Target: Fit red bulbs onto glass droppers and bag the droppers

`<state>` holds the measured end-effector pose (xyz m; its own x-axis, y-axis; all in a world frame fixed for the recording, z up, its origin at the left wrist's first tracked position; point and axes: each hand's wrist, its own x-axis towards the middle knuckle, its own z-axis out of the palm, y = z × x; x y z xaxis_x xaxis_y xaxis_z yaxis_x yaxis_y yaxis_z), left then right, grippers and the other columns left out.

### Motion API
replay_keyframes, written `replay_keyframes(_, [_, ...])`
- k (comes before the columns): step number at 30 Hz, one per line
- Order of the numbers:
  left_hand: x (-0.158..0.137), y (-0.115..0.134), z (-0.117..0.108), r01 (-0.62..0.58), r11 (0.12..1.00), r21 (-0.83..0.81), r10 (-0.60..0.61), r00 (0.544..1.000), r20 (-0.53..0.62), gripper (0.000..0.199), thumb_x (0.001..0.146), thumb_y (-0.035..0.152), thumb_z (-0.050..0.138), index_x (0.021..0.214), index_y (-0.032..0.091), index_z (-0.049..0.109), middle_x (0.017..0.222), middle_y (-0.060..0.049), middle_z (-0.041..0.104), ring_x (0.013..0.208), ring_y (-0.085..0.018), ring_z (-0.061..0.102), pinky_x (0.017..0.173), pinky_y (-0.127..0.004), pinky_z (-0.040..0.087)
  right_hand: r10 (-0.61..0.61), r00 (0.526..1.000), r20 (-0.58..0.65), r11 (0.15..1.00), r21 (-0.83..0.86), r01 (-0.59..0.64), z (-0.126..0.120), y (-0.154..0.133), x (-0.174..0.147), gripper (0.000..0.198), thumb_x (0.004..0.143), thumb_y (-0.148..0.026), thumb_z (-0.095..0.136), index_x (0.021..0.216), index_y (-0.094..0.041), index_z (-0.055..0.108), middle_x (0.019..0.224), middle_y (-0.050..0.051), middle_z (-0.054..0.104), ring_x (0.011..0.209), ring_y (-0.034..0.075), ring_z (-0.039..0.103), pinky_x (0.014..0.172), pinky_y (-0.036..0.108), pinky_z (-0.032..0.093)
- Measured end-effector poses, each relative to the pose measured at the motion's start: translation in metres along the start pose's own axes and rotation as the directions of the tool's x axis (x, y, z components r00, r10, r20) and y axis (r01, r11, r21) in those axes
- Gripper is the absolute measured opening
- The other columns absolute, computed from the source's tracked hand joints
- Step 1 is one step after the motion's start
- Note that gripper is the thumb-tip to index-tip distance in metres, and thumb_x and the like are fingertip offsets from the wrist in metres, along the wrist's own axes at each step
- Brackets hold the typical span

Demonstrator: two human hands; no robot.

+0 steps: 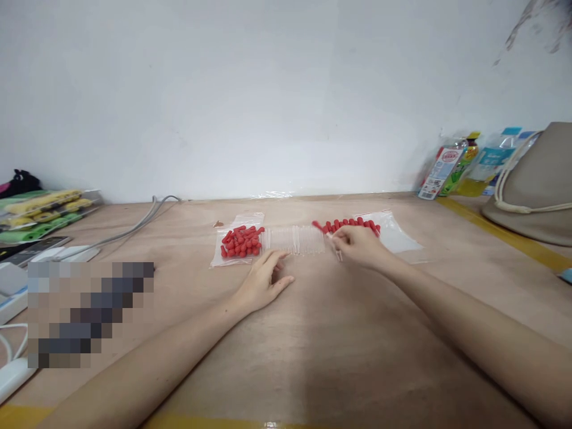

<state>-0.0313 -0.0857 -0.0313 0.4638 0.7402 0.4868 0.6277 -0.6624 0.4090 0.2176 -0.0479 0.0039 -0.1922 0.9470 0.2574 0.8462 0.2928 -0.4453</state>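
My left hand [263, 279] rests on the table with its fingers apart and nothing in them. Its fingertips lie at the near edge of a row of thin clear tubes [286, 241]. At the right end of that row, my right hand [360, 245] pinches a slim clear tube with a blurred red tip [317, 226] pointing up and left. The fingers hide part of it. A heap of small red rubber-like caps [243, 241] lies on a flat clear bag [217, 257] left of the row. Behind my right hand, several red-ended pieces [346, 223] lie side by side.
Another clear plastic bag [397, 232] lies flat at the right. Bottles and a carton [441, 173] lean by the wall beside a beige bag [536, 185]. Grey cable [134, 229], packaged yellow and green items [44, 208] and a power strip [13, 304] occupy the left side.
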Motion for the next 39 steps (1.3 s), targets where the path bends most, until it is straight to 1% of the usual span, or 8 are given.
replay_keyframes(3, [0.001,0.001,0.0,0.006,1.0,-0.002,-0.006,0.999,0.034,0.038,0.079,0.026,0.056,0.115,0.018,0.045,0.095,-0.005,0.052,0.08,-0.015,0.052,0.07,-0.029,0.047,0.284,0.952,-0.117,0.955,-0.054,-0.292,-0.007,0.026,0.015,0.031,0.078,-0.038,0.044,0.06,-0.019,0.06,0.06,0.004,0.061,0.061,0.017,0.055,0.059,0.028,0.032])
replay_keyframes(7, [0.002,0.002,0.0,-0.006,1.0,-0.004,0.007,0.998,0.064,0.027,0.081,0.025,0.053,0.108,0.019,0.052,0.099,-0.006,0.053,0.08,-0.015,0.053,0.07,-0.029,0.046,0.375,0.899,-0.224,0.903,-0.13,-0.409,-0.004,0.044,0.02,0.032,0.075,-0.041,0.044,0.057,-0.02,0.058,0.06,0.004,0.061,0.065,0.021,0.055,0.069,0.034,0.031])
replay_keyframes(12, [0.002,0.002,-0.001,-0.025,1.0,0.007,0.025,0.997,0.076,0.018,0.081,0.024,0.053,0.098,0.018,0.057,0.099,-0.006,0.055,0.078,-0.015,0.052,0.068,-0.028,0.045,0.334,0.921,-0.2,0.917,-0.156,-0.366,0.01,0.041,0.018,0.031,0.076,-0.042,0.041,0.062,-0.021,0.06,0.061,0.003,0.062,0.069,0.022,0.056,0.078,0.038,0.028])
replay_keyframes(20, [0.002,0.001,0.0,-0.052,0.999,-0.004,0.052,0.996,0.066,0.014,0.081,0.023,0.053,0.094,0.018,0.058,0.097,-0.006,0.055,0.084,-0.016,0.053,0.072,-0.029,0.045,0.287,0.944,-0.163,0.913,-0.253,-0.321,0.015,0.038,0.016,0.04,0.077,-0.045,0.038,0.051,-0.019,0.054,0.057,0.003,0.059,0.065,0.021,0.054,0.075,0.038,0.026])
replay_keyframes(25, [0.003,0.002,0.0,-0.043,0.999,-0.01,0.044,0.996,0.081,0.015,0.082,0.023,0.052,0.094,0.018,0.058,0.096,-0.006,0.055,0.081,-0.015,0.053,0.069,-0.028,0.045,0.127,0.966,-0.226,0.953,-0.244,-0.182,0.024,0.023,0.017,0.04,0.079,-0.046,0.038,0.055,-0.018,0.054,0.056,0.001,0.059,0.057,0.016,0.051,0.076,0.038,0.025])
replay_keyframes(28, [0.003,0.003,-0.001,-0.054,0.998,-0.011,0.055,0.996,0.077,0.014,0.083,0.024,0.051,0.093,0.018,0.059,0.096,-0.006,0.055,0.082,-0.015,0.053,0.071,-0.028,0.045,0.053,0.981,-0.188,0.947,-0.302,-0.109,0.032,0.007,0.023,0.037,0.081,-0.04,0.038,0.06,-0.018,0.059,0.059,0.004,0.061,0.061,0.018,0.053,0.076,0.04,0.024])
replay_keyframes(34, [0.003,0.003,-0.001,-0.053,0.999,-0.004,0.053,0.995,0.082,0.013,0.082,0.023,0.051,0.091,0.017,0.059,0.093,-0.006,0.056,0.082,-0.015,0.053,0.072,-0.029,0.045,0.161,0.987,-0.015,0.895,-0.418,-0.152,0.036,-0.015,0.042,0.022,0.076,-0.023,0.046,0.071,-0.015,0.065,0.073,0.013,0.064,0.072,0.025,0.058,0.076,0.044,0.024])
replay_keyframes(39, [0.003,0.001,0.0,-0.06,0.998,-0.007,0.061,0.995,0.082,0.012,0.083,0.023,0.051,0.09,0.017,0.059,0.094,-0.005,0.056,0.082,-0.015,0.053,0.072,-0.029,0.045,0.198,0.98,0.032,0.889,-0.427,-0.166,0.038,-0.02,0.05,0.016,0.073,-0.02,0.051,0.076,-0.014,0.066,0.078,0.015,0.065,0.076,0.028,0.059,0.076,0.046,0.024])
